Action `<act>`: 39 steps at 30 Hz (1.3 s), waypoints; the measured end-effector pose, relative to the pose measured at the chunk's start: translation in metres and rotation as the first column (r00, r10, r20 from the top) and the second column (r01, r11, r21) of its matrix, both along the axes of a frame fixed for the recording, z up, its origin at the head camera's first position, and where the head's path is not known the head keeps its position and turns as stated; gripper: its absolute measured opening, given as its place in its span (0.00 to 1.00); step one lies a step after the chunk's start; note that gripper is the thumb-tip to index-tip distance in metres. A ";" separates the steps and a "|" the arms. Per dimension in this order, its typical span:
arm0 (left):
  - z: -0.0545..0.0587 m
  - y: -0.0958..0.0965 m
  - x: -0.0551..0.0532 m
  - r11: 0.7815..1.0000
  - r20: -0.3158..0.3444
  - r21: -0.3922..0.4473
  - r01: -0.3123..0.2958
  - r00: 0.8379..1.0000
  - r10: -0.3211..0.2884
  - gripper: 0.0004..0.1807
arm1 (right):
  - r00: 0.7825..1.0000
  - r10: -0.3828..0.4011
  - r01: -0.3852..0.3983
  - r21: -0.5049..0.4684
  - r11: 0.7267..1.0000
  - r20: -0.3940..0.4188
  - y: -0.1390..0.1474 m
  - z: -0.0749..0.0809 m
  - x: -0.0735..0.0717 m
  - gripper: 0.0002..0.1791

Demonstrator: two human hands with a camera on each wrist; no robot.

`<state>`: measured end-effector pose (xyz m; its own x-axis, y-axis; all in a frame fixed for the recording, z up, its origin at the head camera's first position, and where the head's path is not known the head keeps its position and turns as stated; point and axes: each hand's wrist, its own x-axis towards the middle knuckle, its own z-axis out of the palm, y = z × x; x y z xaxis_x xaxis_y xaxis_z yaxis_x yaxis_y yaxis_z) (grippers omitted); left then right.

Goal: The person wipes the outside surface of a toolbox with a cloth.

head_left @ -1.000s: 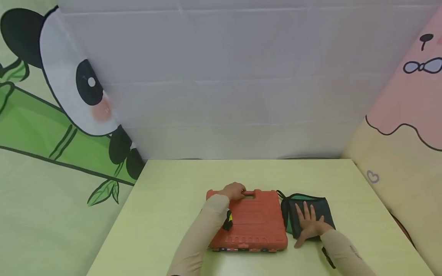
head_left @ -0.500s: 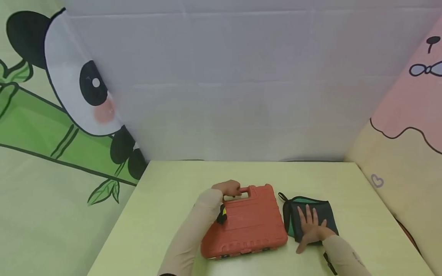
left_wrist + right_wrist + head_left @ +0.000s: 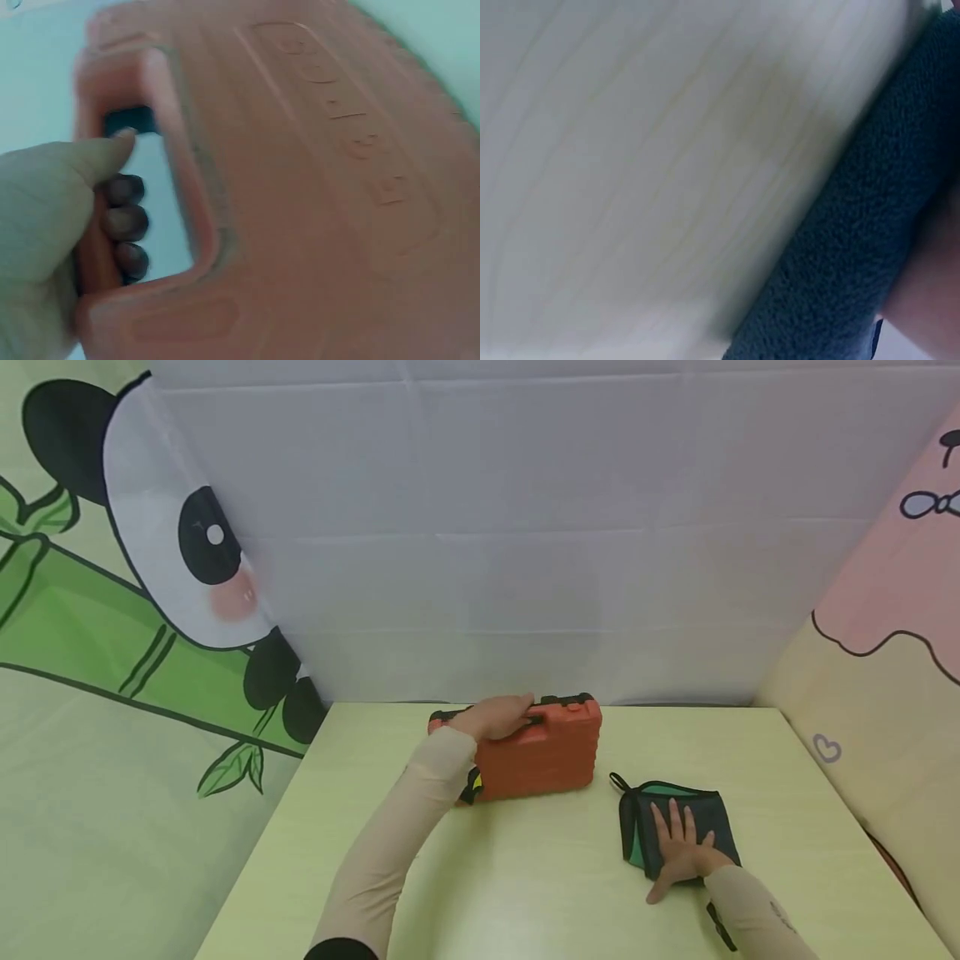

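My left hand (image 3: 495,717) grips the handle of an orange-red plastic carrying case (image 3: 543,760) near the back of the table. In the left wrist view, fingers curl round the handle (image 3: 96,247) through its opening, and raised lettering runs along the case's face. The case stands tilted up on edge, black latches on its top; whether its lower edge touches the table I cannot tell. To the right, my right hand (image 3: 681,852) rests with spread, straight fingers on a dark zip pouch (image 3: 712,814) with green sides and a wrist loop. The right wrist view shows the pouch's fuzzy edge (image 3: 840,225).
Both things are on a pale wood-grain table (image 3: 525,877). A whitish cloth wall (image 3: 480,543) rises behind it. Printed cloth with a panda (image 3: 157,543) hangs at the left, and a pink figure (image 3: 892,585) is on the right side.
My left hand has lifted the case from lying flat beside the pouch, carrying it back and leftward while tipping it up. The right hand stays spread on the pouch.
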<state>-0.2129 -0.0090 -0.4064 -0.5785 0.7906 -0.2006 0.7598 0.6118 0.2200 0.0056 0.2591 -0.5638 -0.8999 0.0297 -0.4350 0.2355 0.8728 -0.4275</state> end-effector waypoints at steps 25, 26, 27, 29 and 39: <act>-0.038 -0.013 0.097 0.994 -0.428 -0.078 -0.071 0.903 0.031 0.16 | 1.000 -0.011 0.009 -0.047 0.999 -0.026 0.001 -0.008 0.004 0.86; -0.040 -0.014 0.100 0.994 -0.433 -0.079 -0.073 0.901 0.032 0.16 | 0.999 -0.014 0.013 -0.054 0.998 -0.033 0.001 -0.008 0.005 0.86; -0.042 -0.014 0.104 0.994 -0.437 -0.078 -0.074 0.899 0.033 0.16 | 0.999 -0.016 0.014 -0.053 0.998 -0.035 0.000 -0.007 0.006 0.86; -0.046 -0.016 0.111 0.995 -0.442 -0.070 -0.073 0.896 0.035 0.16 | 0.999 -0.019 0.018 -0.046 0.999 -0.034 -0.001 -0.007 0.008 0.85; -0.105 -0.029 0.146 0.989 -0.395 -0.051 -0.138 0.912 0.107 0.15 | 0.998 -0.028 0.026 -0.043 0.999 -0.050 -0.009 -0.013 0.012 0.86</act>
<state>-0.0668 -0.0379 -0.5111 -0.7146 0.6995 0.0038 0.6932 0.7089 -0.1298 0.0175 0.2502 -0.5766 -0.9201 0.0367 -0.3900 0.2356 0.8472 -0.4762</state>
